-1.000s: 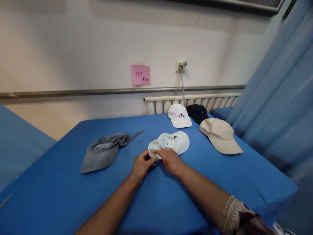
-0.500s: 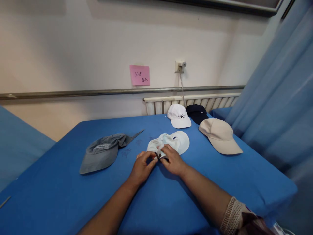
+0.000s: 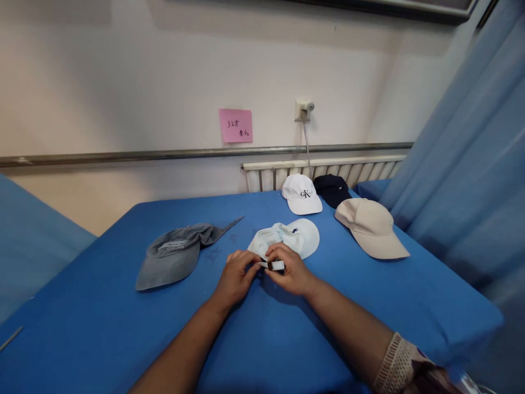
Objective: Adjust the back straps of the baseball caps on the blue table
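Note:
A pale mint baseball cap (image 3: 305, 236) lies in front of me, its brim toward the right and its back toward me. My left hand (image 3: 238, 275) pinches one end of the cap's back strap between thumb and fingers. On the other side, my right hand (image 3: 290, 270) is closed on the strap (image 3: 278, 265), whose pale end sticks out to the right past a dark buckle (image 3: 269, 265). Fingers hide part of the buckle. To the left rests a grey cap (image 3: 174, 254) with its strap trailing undone.
A white cap (image 3: 301, 192), a navy cap (image 3: 331, 190) and a beige cap (image 3: 369, 227) sit at the back right of the blue-covered table (image 3: 102, 317). A thin stick (image 3: 11, 338) lies at the left edge. Behind stands a radiator (image 3: 266, 178); a blue curtain (image 3: 467, 148) hangs at right.
The strap's free end, upright before, now lies flat toward the right at the buckle. My right hand has shifted slightly and gripped lower on the strap.

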